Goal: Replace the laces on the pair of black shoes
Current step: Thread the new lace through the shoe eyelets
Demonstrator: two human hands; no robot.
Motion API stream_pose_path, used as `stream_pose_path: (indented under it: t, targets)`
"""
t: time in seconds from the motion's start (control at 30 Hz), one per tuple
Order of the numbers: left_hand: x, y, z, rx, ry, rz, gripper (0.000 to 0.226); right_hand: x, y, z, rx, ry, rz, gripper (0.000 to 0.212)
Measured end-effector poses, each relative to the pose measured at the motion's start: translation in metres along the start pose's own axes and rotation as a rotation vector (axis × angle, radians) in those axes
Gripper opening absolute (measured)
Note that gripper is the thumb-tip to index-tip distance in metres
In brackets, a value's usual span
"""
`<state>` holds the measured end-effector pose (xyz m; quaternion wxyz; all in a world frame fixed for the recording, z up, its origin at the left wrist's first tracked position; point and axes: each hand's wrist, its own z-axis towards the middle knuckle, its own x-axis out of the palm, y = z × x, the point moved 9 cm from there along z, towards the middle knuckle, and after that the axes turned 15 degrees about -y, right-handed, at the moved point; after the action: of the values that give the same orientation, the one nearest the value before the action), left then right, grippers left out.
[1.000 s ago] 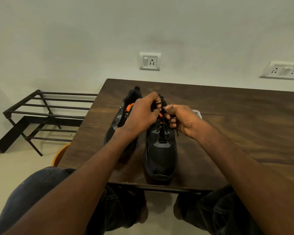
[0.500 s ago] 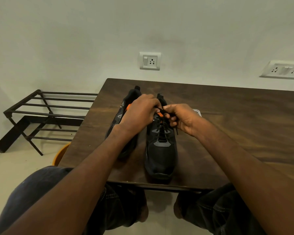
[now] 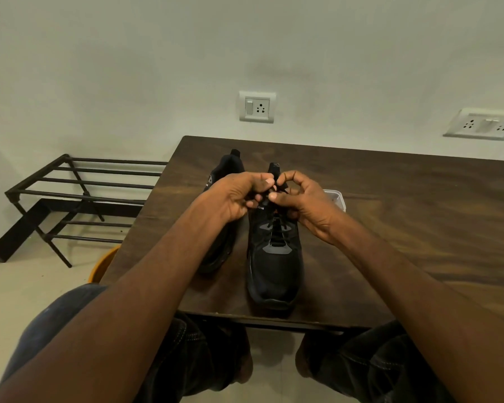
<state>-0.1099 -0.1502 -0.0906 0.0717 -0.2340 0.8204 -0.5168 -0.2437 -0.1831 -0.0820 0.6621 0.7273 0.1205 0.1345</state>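
From the head view, the left hand (image 3: pixel 233 196) and right hand (image 3: pixel 301 203) meet with curled fingers pinching a black lace (image 3: pixel 275 219) over the right shoe (image 3: pixel 274 266), near the table's (image 3: pixel 405 228) front edge. The left forearm hides most of the left shoe (image 3: pixel 226 170). The right hand covers part of a clear plastic box (image 3: pixel 336 197).

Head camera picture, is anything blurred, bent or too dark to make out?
Head view: sharp overall, dim and warm; wide-angle bends the table edge and forearms; black lace melts into the black shoe; left hand and right hand hide the knot area.
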Motion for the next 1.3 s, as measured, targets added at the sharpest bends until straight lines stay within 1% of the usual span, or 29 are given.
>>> stream_pose_path:
  t: [0.07, 0.13, 0.2, 0.27, 0.4, 0.47, 0.57, 0.6, 0.67, 0.7, 0.73, 0.83, 0.9, 0.97, 1.0, 1.07, 1.13, 1.23, 1.3]
  targets:
    - [-0.002, 0.003, 0.002, -0.016, -0.026, -0.02, 0.022, -0.004, 0.005, -0.001, -0.075, -0.073, -0.058, 0.027]
    - [-0.005, 0.003, 0.004, 0.016, -0.061, -0.012, 0.028, -0.011, 0.015, -0.005, -0.189, -0.169, -0.126, 0.017]
    - [-0.009, 0.0, 0.001, 0.075, -0.088, 0.021, 0.029, -0.016, 0.02, -0.007, -0.239, -0.236, -0.174, 0.01]
    - [-0.016, -0.006, -0.001, 0.165, -0.121, 0.064, 0.029, -0.023, 0.015, -0.006, -0.211, -0.296, -0.197, 0.012]
    - [-0.028, -0.019, -0.011, 0.398, -0.184, 0.256, 0.031, -0.041, 0.0, -0.004, -0.082, -0.445, -0.205, 0.019]
    - [-0.031, -0.02, -0.014, 0.459, -0.214, 0.319, 0.033, -0.051, -0.015, -0.004, 0.004, -0.504, -0.195, 0.024]
    - [-0.038, -0.021, -0.014, 0.534, -0.346, 0.502, 0.039, -0.077, -0.028, -0.005, 0.045, -0.67, -0.335, 0.034]
    - [-0.039, -0.023, -0.016, 0.569, -0.388, 0.569, 0.04, -0.085, -0.032, -0.007, 0.063, -0.728, -0.365, 0.033]
    - [-0.034, -0.025, -0.023, 0.65, -0.427, 0.667, 0.04, -0.096, -0.036, -0.011, 0.104, -0.8, -0.396, 0.023]
    - [-0.03, -0.026, -0.027, 0.695, -0.433, 0.707, 0.039, -0.099, -0.039, -0.012, 0.119, -0.824, -0.397, 0.022]
    - [-0.027, -0.026, -0.032, 0.733, -0.439, 0.746, 0.038, -0.102, -0.042, -0.013, 0.136, -0.849, -0.397, 0.026]
    - [-0.025, -0.028, -0.043, 0.803, -0.477, 0.863, 0.036, -0.114, -0.046, -0.018, 0.2, -0.911, -0.414, 0.035]
    - [-0.028, -0.031, -0.045, 0.81, -0.505, 0.899, 0.033, -0.127, -0.052, -0.018, 0.25, -0.94, -0.388, 0.044]
    - [-0.031, -0.032, -0.049, 0.817, -0.518, 0.935, 0.033, -0.136, -0.062, -0.012, 0.26, -0.95, -0.366, 0.052]
    - [-0.029, -0.032, -0.051, 0.828, -0.514, 0.957, 0.033, -0.141, -0.072, -0.007, 0.266, -0.947, -0.372, 0.05]
    - [-0.026, -0.032, -0.056, 0.848, -0.5, 0.984, 0.034, -0.147, -0.085, 0.0, 0.285, -0.94, -0.388, 0.038]
    - [-0.025, -0.032, -0.061, 0.868, -0.511, 1.011, 0.033, -0.147, -0.081, -0.008, 0.297, -0.961, -0.426, 0.032]
    - [-0.025, -0.036, -0.065, 0.897, -0.538, 1.033, 0.032, -0.156, -0.089, -0.007, 0.311, -0.976, -0.471, 0.032]
    - [-0.025, -0.035, -0.065, 0.89, -0.534, 1.047, 0.033, -0.151, -0.083, -0.015, 0.331, -0.955, -0.465, 0.031]
